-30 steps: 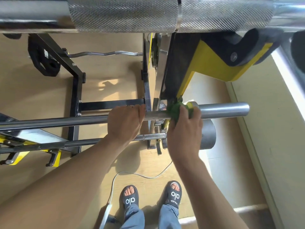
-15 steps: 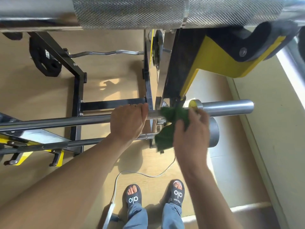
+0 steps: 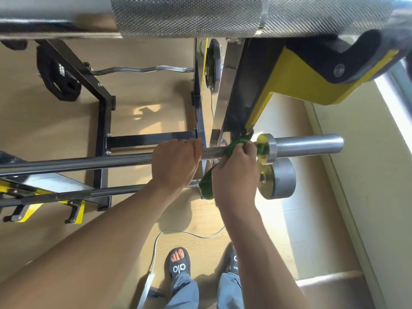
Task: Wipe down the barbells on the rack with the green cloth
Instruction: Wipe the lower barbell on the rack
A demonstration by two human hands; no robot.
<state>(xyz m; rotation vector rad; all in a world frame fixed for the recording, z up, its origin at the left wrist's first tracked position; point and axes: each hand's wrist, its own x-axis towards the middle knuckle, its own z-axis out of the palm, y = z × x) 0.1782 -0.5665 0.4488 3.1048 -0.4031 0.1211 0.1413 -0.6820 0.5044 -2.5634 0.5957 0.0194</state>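
A steel barbell (image 3: 89, 162) runs left to right across the middle of the view, its thick sleeve (image 3: 310, 144) sticking out to the right. My left hand (image 3: 176, 162) grips its shaft from above. My right hand (image 3: 236, 170) holds the green cloth (image 3: 206, 186) wrapped round the shaft right beside the collar; a loose end of the cloth hangs down below my wrist. Another barbell (image 3: 191, 15) with knurled grip fills the top of the view, very close. A third bar (image 3: 124, 190) lies lower, under my left forearm.
The black and yellow rack (image 3: 296, 85) rises on the right, its black frame (image 3: 102, 130) standing on the wood floor. A curl bar (image 3: 142, 69) and a black plate (image 3: 60, 81) lie beyond. A white cable (image 3: 156, 244) trails by my sandalled feet. A pale wall (image 3: 367, 175) closes the right side.
My right hand went from lifting the cloth loose off the bar to wrapping it back round the shaft against the collar. My left hand kept its grip.
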